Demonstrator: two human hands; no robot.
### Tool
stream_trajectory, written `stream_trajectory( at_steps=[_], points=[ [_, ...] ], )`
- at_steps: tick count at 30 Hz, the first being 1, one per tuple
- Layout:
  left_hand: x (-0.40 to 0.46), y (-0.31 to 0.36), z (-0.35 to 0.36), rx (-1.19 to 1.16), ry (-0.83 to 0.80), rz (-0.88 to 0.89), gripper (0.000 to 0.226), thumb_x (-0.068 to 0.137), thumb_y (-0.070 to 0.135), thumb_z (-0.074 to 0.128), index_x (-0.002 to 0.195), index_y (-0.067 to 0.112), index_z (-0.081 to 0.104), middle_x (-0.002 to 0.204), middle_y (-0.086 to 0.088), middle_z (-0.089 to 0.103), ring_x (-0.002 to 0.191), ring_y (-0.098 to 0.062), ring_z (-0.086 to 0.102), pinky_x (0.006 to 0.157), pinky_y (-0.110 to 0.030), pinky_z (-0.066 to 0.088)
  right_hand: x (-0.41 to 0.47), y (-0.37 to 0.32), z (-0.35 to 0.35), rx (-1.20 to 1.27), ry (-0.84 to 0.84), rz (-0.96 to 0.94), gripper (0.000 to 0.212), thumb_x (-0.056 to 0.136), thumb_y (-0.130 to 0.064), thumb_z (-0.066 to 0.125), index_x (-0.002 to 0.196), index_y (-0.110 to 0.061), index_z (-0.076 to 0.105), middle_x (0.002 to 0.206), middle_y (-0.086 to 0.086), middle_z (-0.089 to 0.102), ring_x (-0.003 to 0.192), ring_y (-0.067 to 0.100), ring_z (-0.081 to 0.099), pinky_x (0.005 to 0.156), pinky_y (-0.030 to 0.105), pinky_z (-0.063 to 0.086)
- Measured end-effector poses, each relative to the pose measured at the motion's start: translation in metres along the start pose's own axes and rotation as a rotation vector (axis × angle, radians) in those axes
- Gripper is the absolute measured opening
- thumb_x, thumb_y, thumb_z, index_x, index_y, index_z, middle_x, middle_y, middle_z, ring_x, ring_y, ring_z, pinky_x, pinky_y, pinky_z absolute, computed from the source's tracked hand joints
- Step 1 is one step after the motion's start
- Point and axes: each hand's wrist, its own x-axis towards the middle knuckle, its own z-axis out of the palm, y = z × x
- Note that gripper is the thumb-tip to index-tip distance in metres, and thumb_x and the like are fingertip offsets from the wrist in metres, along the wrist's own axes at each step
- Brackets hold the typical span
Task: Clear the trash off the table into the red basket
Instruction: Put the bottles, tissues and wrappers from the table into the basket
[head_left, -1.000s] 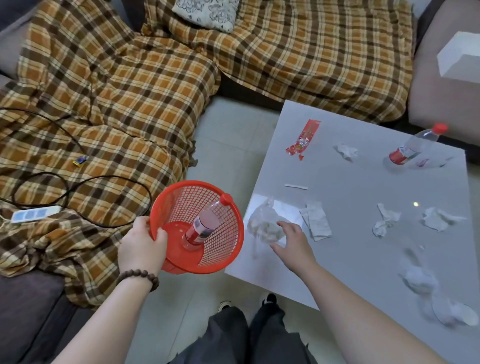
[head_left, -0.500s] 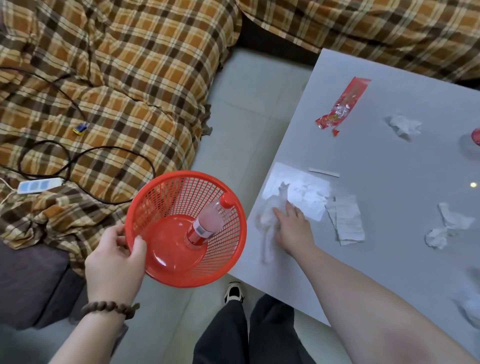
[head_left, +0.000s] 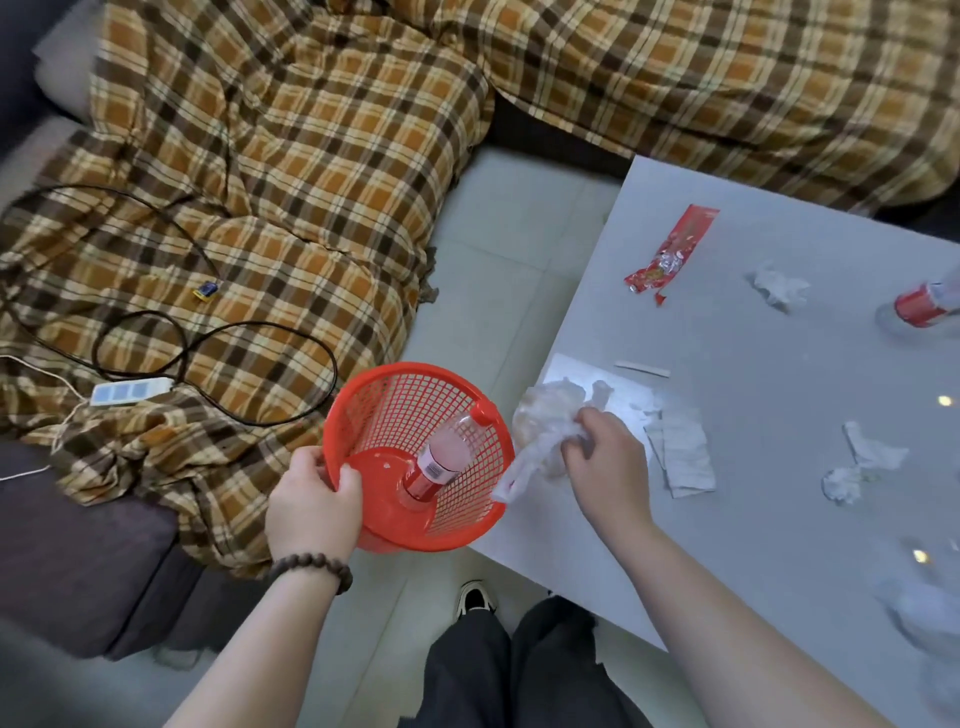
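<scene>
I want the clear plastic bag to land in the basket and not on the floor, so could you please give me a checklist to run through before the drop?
1. Right hand grips the clear plastic bag: ok.
2. Left hand holds the red basket by its rim: ok.
3. Basket mouth tilted toward the table: ok.
4. Bag over the basket opening: not ok, it sits beside the rim, above the table edge.
5. Room inside next to the bottle: ok.
6. Bag empty: cannot tell.
</scene>
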Motion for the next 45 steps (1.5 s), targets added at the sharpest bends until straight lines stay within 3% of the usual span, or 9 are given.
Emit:
stream_trajectory(
  at_steps=[3,6,12,16,23,30,33,39,45],
  points=[
    [-0.006,0.007,-0.008,-0.054,-0.039,0.018,0.014,0.083,0.022,0.060,0.094,0.013,0.059,0.071,0.004,0.057,0.068,-0.020,0.052,0.061,-0.028,0.035,-0.017,-0.040,-0.007,0.044,-0.031,-0.123,0.013,0.078,-0.005,0.055,0.088,-0.013,0.059,0.086,0.000,0.056,0.079,0.017,0.050,0.066,0.028,0.035],
    [-0.014,0.012,-0.016,-0.094,-0.057,0.090,0.009,0.083,0.020,0.060,0.090,0.015,0.058,0.066,0.012,0.054,0.059,-0.008,0.048,0.051,-0.023,0.031,-0.029,-0.069,0.003,-0.005,-0.109,-0.218,0.019,0.078,-0.007,0.055,0.094,-0.013,0.062,0.089,0.003,0.056,0.083,0.021,0.052,0.067,0.029,0.037],
    [-0.028,0.022,-0.034,-0.240,-0.125,0.162,0.019,0.082,0.018,0.062,0.078,0.033,0.051,0.064,0.011,0.062,0.059,-0.003,0.058,0.047,-0.011,0.034,-0.042,-0.093,0.040,-0.189,-0.342,-0.294,0.036,0.084,-0.015,0.055,0.120,-0.016,0.055,0.120,0.010,0.055,0.109,0.029,0.050,0.091,0.038,0.041],
    [-0.031,0.021,-0.040,-0.269,-0.145,0.198,0.010,0.082,0.019,0.062,0.085,0.027,0.057,0.067,0.010,0.063,0.058,-0.002,0.059,0.045,-0.008,0.035,-0.050,-0.090,0.049,-0.264,-0.509,-0.256,0.053,0.084,-0.022,0.060,0.135,-0.024,0.044,0.144,0.006,0.037,0.122,0.029,0.044,0.097,0.041,0.044],
    [-0.025,0.016,-0.031,-0.256,-0.181,0.196,0.010,0.083,0.020,0.061,0.092,0.019,0.060,0.074,0.011,0.062,0.062,0.001,0.055,0.045,-0.008,0.033,-0.067,-0.078,0.029,-0.139,-0.332,-0.215,0.051,0.083,-0.017,0.058,0.132,-0.024,0.046,0.130,0.003,0.048,0.116,0.023,0.047,0.097,0.038,0.044],
    [-0.025,0.044,-0.002,-0.199,-0.174,0.209,0.019,0.084,0.023,0.061,0.100,0.013,0.060,0.075,0.005,0.063,0.060,-0.001,0.053,0.048,-0.014,0.032,-0.071,-0.017,-0.031,-0.103,-0.144,-0.072,0.044,0.086,-0.015,0.055,0.129,-0.022,0.049,0.132,-0.002,0.046,0.120,0.016,0.045,0.097,0.028,0.039],
    [-0.027,0.057,0.010,-0.157,-0.148,0.192,0.024,0.084,0.022,0.060,0.104,0.008,0.061,0.084,-0.007,0.065,0.069,-0.017,0.055,0.060,-0.025,0.040,-0.062,0.016,-0.056,-0.079,-0.067,0.007,0.040,0.087,-0.016,0.054,0.127,-0.020,0.052,0.130,-0.002,0.047,0.120,0.014,0.044,0.095,0.023,0.035],
    [-0.052,0.080,0.036,-0.084,0.011,0.119,0.026,0.082,0.022,0.062,0.102,0.006,0.061,0.076,-0.001,0.057,0.073,-0.018,0.049,0.069,-0.032,0.038,-0.034,0.109,-0.099,-0.133,-0.215,0.139,0.044,0.087,-0.016,0.053,0.130,-0.018,0.048,0.136,0.002,0.043,0.124,0.022,0.041,0.094,0.030,0.039],
    [-0.098,0.088,0.071,-0.083,0.042,0.025,0.014,0.078,0.029,0.063,0.087,0.021,0.056,0.071,0.005,0.058,0.074,-0.022,0.057,0.069,-0.037,0.044,-0.002,0.195,-0.111,-0.291,-0.414,0.132,0.047,0.086,-0.013,0.051,0.133,-0.014,0.044,0.134,0.009,0.042,0.121,0.029,0.039,0.093,0.033,0.038]
  ],
)
